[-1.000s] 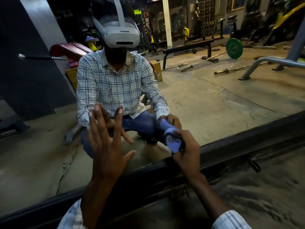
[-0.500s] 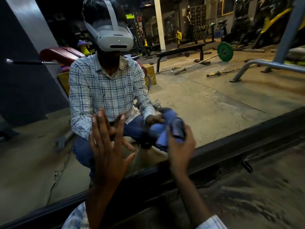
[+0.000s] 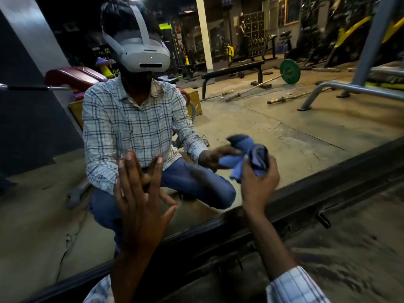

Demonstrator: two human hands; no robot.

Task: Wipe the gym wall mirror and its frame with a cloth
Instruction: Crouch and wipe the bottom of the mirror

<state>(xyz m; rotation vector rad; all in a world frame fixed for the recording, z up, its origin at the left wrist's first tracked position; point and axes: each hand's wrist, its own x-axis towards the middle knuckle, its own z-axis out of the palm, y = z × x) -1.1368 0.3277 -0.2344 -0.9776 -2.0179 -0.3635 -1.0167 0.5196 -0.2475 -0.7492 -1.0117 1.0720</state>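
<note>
The left hand [image 3: 140, 204] is raised upright, its fingers straight and spread, palm against the mirror [image 3: 284, 119]. The right hand [image 3: 259, 184] reaches forward with its fingers curled round one bunched blue cloth [image 3: 259, 159], held at the glass just above the dark frame [image 3: 328, 182]. The mirror reflects a crouching person and one green plate [image 3: 290, 71].

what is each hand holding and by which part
Right hand grips the blue cloth by its bunched middle; left hand holds nothing.
</note>
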